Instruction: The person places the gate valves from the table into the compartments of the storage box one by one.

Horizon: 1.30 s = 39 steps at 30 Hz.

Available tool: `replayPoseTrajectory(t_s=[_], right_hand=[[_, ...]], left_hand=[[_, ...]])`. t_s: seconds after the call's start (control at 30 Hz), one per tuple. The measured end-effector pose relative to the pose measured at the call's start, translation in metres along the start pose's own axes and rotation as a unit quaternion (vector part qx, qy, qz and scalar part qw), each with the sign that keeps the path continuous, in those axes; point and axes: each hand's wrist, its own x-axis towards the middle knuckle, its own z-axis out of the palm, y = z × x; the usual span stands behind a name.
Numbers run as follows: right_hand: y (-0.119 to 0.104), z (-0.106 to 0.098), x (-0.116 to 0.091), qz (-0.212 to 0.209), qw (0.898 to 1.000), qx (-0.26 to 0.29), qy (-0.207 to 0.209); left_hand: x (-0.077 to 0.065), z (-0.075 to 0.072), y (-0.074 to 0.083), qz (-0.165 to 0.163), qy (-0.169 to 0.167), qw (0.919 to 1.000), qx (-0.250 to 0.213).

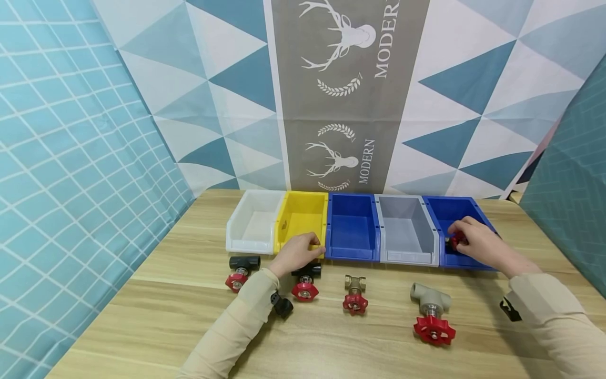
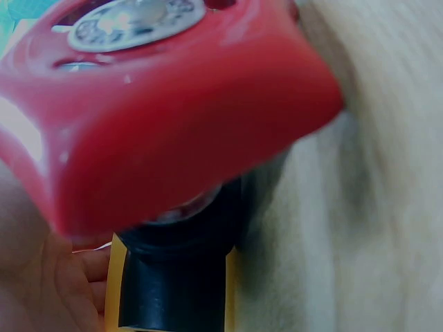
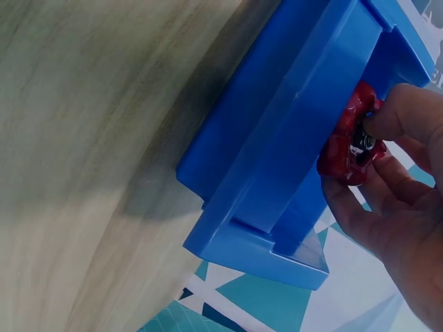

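Red is what I pick out first: the red handwheel of a small valve (image 1: pixel 457 241) sits in my right hand (image 1: pixel 478 243), inside the open front of the rightmost blue bin (image 1: pixel 442 210). From the right wrist view the wheel (image 3: pixel 348 138) stands on edge, its face turned toward my palm; I cannot tell which way the valve's body runs, since my hand hides it. My right grip is pinched round that wheel, thumb (image 3: pixel 401 111) on one side and fingers (image 3: pixel 360 214) curled beneath.

Five bins stand in a row, touching, at the back of the wooden surface (image 1: pixel 142 295): white (image 1: pixel 251 223), yellow (image 1: pixel 303 213), blue (image 1: pixel 352 221), grey (image 1: pixel 404 226), then the blue one I am in. In front of them lie four more valves with red wheels facing me: a black one (image 1: pixel 241 271) at the left, a black one (image 1: pixel 305 281) just under my left hand, a brass one (image 1: pixel 355 295) in the middle, and a grey one (image 1: pixel 431 316) nearest my right forearm.

My left hand (image 1: pixel 298 252) rests on the front lip of the yellow bin, fingers curled over its edge. The left wrist view is filled by that black valve's wheel (image 2: pixel 166 117), blurred, its black body (image 2: pixel 180 283) pointing away toward the yellow bin.
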Motion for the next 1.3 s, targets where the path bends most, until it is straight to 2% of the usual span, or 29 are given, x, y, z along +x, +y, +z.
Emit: replayPoseTrajectory(t_s=[0.83,1.3], right_hand=[[0.003,0.012,0.003,0.004,1.0,-0.004,-0.01],[0.003,0.015,0.002,-0.021,1.0,-0.02,-0.008]], left_hand=[[0.0,-0.001,0.002,-0.003,-0.001,1.0,-0.001],[-0.002,-0.001,0.002,0.002,0.0,1.0,-0.005]])
